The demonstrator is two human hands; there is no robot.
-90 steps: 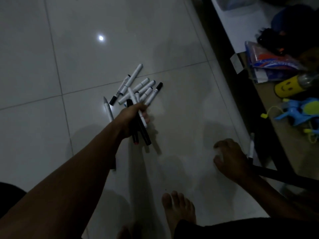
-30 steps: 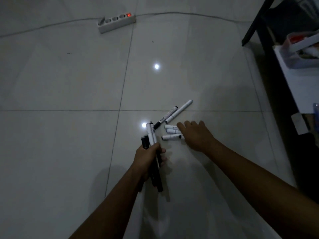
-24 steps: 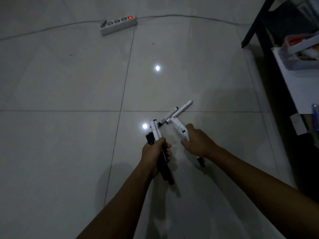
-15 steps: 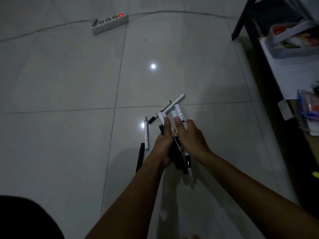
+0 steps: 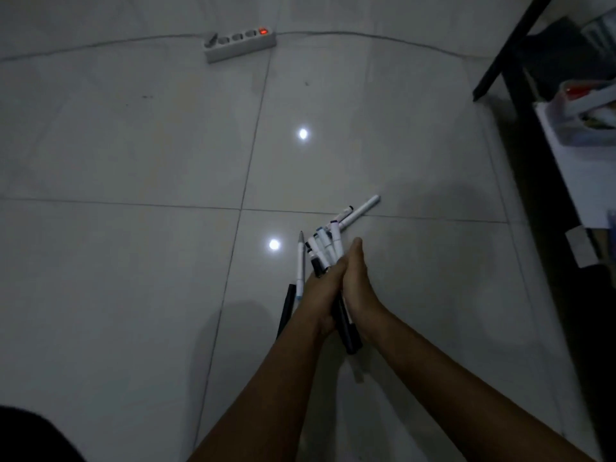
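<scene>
Near left corner: a dark rounded shape (image 5: 30,435), can't tell what it is. Both forearms come up from the near edge and meet at centre. The left hand (image 5: 320,296) and right hand (image 5: 358,288) are together, side by side, with a bundle of markers (image 5: 325,250) sandwiched between them. The left hand curls round the bundle. The right hand lies flat against it, fingers straight and pointing far, thumb hidden. The bundle sits centre, just near of the cross tile joint. Its dark ends poke out near, between the wrists, and its white capped ends fan out far, past the left fingertips. There are several markers, exact count not readable.

On the tiled floor (image 5: 116,278), just left of the left hand, a black pen (image 5: 287,310) lies near-to-far, its near end hidden behind the left forearm. Just beyond it is a white pen (image 5: 301,265), tip pointing far. Can't tell if the two touch or only overlap.

Just beyond the bundle, two loose ones lie side by side, angled far-right across the tile joint: a long white marker (image 5: 361,209) and a dark-tipped marker (image 5: 345,213) whose near part is hidden behind the bundle.

There are two bright light spots on the floor, one left of the bundle (image 5: 274,244) and one farther (image 5: 303,134).

Far centre is a white power strip (image 5: 240,46) with its red switch lit, and a cable (image 5: 366,34) runs off both ways. Far right is a dark furniture leg (image 5: 510,51), and nearer along the right edge a white shelf (image 5: 586,181) carries a clear plastic box (image 5: 586,118).
</scene>
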